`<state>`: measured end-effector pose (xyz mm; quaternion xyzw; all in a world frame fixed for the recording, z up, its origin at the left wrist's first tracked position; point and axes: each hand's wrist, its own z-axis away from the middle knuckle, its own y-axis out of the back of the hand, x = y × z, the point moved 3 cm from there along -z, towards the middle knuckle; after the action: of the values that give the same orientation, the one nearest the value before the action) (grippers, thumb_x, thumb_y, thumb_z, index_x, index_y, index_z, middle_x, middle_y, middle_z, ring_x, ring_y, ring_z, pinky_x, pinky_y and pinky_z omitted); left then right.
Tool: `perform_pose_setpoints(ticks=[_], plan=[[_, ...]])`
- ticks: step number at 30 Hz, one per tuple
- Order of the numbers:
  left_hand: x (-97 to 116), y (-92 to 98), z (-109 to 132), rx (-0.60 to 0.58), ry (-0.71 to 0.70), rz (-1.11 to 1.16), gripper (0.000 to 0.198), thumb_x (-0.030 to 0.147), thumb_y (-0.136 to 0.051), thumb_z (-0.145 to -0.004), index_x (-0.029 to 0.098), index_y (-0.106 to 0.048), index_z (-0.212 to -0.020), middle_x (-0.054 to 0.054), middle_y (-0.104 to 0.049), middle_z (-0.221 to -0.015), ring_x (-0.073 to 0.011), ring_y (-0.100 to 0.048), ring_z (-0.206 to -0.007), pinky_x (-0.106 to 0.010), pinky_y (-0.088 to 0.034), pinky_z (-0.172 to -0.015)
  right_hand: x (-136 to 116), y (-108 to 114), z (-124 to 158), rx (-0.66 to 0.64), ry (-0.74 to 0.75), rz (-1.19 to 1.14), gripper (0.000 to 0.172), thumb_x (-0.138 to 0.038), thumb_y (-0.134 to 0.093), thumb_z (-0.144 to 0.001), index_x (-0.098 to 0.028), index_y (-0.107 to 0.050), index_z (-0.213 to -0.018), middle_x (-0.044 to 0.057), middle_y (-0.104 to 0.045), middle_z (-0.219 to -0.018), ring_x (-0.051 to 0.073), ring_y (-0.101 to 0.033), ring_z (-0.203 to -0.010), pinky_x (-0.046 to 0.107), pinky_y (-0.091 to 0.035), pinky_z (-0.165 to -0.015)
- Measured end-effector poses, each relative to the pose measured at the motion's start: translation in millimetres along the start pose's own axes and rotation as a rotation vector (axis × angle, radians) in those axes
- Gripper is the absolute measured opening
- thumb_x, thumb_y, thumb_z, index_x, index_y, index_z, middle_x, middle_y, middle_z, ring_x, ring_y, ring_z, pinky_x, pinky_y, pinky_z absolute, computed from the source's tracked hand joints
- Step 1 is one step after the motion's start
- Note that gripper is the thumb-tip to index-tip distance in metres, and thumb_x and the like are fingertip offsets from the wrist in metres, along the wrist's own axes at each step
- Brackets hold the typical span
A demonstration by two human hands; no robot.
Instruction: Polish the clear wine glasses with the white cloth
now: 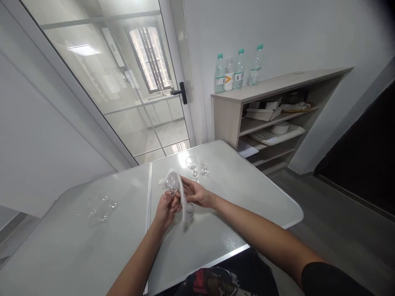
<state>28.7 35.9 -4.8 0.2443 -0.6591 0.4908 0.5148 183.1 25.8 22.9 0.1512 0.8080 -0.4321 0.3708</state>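
Note:
My left hand (167,209) grips a clear stemmed glass (171,183) by its stem, the bowl tilted upward over the table. A white cloth (184,205) drapes around the far and right sides of the bowl and hangs down between my hands. My right hand (197,193) is closed on the cloth and presses it against the bowl's right side; some of its fingers are hidden behind the cloth. Beyond my hands, two clear stemmed glasses stand upright: a larger one (191,164) and a smaller one (205,167) just right of it.
Several clear glasses (103,207) are grouped on the left part of the table (123,246). A metal seam (149,193) crosses the tabletop. Behind on the right, a shelf unit (226,119) carries several plastic bottles (238,74). A glass door (123,82) stands behind the table.

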Motion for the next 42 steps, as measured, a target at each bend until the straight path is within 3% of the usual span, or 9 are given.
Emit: perform_pose_setpoints(ticks=[6, 10, 16, 19, 22, 27, 35, 39, 42], plan=[[-9.7, -1.0, -3.2, 0.081, 0.019, -0.19, 0.047, 0.055, -0.083, -0.073, 0.011, -0.069, -0.076, -0.002, -0.062, -0.062, -0.0114, -0.05, -0.054, -0.024, -0.04, -0.055, 18.8, -2.4, -2.3, 0.315, 0.121, 0.055, 0.067, -0.048, -0.096, -0.064, -0.022, -0.064, -0.117, 0.002, -0.07, -0.101, 0.016, -0.064, -0.089, 0.022, -0.05, -0.074], [-6.3, 3.8, -5.9, 0.055, -0.065, -0.36, 0.036, 0.046, -0.077, -0.081, 0.013, -0.066, -0.069, 0.001, -0.059, -0.06, -0.0103, -0.046, -0.056, -0.022, -0.035, -0.055, 14.5, -6.2, -4.4, 0.349, 0.096, -0.049, 0.056, -0.058, -0.088, -0.072, -0.022, -0.064, -0.109, 0.001, -0.069, -0.087, 0.018, -0.064, -0.081, 0.025, -0.051, -0.068], [1.0, 9.6, -5.4, 0.033, -0.102, -0.573, 0.052, 0.058, -0.066, -0.09, 0.014, -0.059, -0.062, 0.001, -0.054, -0.051, -0.011, -0.048, -0.048, -0.023, -0.037, -0.052, -5.9, 4.7, -8.9, 0.456, -0.003, -0.152, 0.049, -0.067, -0.074, -0.081, -0.021, -0.058, -0.089, 0.002, -0.067, -0.076, 0.021, -0.066, -0.077, 0.031, -0.054, -0.069], [1.8, 5.5, -3.8, 0.044, -0.029, -0.366, 0.053, 0.063, -0.067, -0.089, 0.014, -0.061, -0.07, 0.003, -0.048, -0.052, -0.0074, -0.04, -0.046, -0.022, -0.034, -0.05, -9.8, 10.6, -8.1, 0.371, -0.052, -0.25, 0.041, -0.061, -0.064, -0.085, -0.021, -0.058, -0.095, 0.004, -0.069, -0.082, 0.024, -0.068, -0.079, 0.038, -0.057, -0.072], [4.1, 1.4, -2.2, 0.028, 0.083, -0.114, 0.052, 0.065, -0.067, -0.089, 0.013, -0.063, -0.085, 0.007, -0.042, -0.057, -0.0034, -0.03, -0.045, -0.019, -0.034, -0.049, -9.8, 11.5, -5.0, 0.264, -0.041, -0.284, 0.03, -0.04, -0.064, -0.079, -0.02, -0.059, -0.101, 0.004, -0.07, -0.09, 0.024, -0.068, -0.08, 0.039, -0.058, -0.075], [11.6, -1.1, 0.3, -0.014, 0.163, 0.052, 0.055, 0.068, -0.071, -0.084, 0.015, -0.054, -0.078, 0.01, -0.031, -0.056, -0.0014, -0.025, -0.043, -0.014, -0.034, -0.045, -5.0, 2.5, -1.0, 0.228, 0.051, -0.105, 0.049, -0.018, -0.08, -0.068, -0.024, -0.058, -0.111, 0.0, -0.066, -0.103, 0.018, -0.064, -0.089, 0.029, -0.054, -0.081], [2.0, -8.1, 4.0, -0.07, 0.213, -0.025, 0.055, 0.063, -0.073, -0.084, 0.016, -0.05, -0.067, 0.009, -0.034, -0.047, -0.0026, -0.025, -0.04, -0.016, -0.028, -0.042, -2.8, 7.2, -4.0, 0.371, 0.263, 0.186, 0.06, -0.032, -0.097, -0.062, -0.026, -0.051, -0.1, -0.003, -0.059, -0.096, 0.014, -0.058, -0.089, 0.022, -0.05, -0.079], [-12.2, -7.2, 1.2, -0.018, 0.087, -0.25, 0.05, 0.058, -0.077, -0.079, 0.016, -0.054, -0.064, 0.004, -0.048, -0.047, -0.0067, -0.039, -0.041, -0.021, -0.036, -0.047, 6.8, 4.1, -0.9, 0.527, 0.117, 0.073, 0.052, -0.06, -0.078, -0.081, -0.028, -0.051, -0.11, -0.006, -0.059, -0.077, 0.013, -0.055, -0.062, 0.023, -0.046, -0.055], [-16.7, -10.9, 0.4, 0.005, -0.01, -0.375, 0.055, 0.066, -0.071, -0.081, 0.016, -0.058, -0.063, 0.001, -0.054, -0.05, -0.0114, -0.05, -0.046, -0.027, -0.046, -0.055, 8.3, 2.6, 2.4, 0.588, -0.008, -0.009, 0.053, -0.072, -0.068, -0.084, -0.024, -0.055, -0.102, -0.005, -0.059, -0.068, 0.015, -0.055, -0.054, 0.025, -0.044, -0.048]])
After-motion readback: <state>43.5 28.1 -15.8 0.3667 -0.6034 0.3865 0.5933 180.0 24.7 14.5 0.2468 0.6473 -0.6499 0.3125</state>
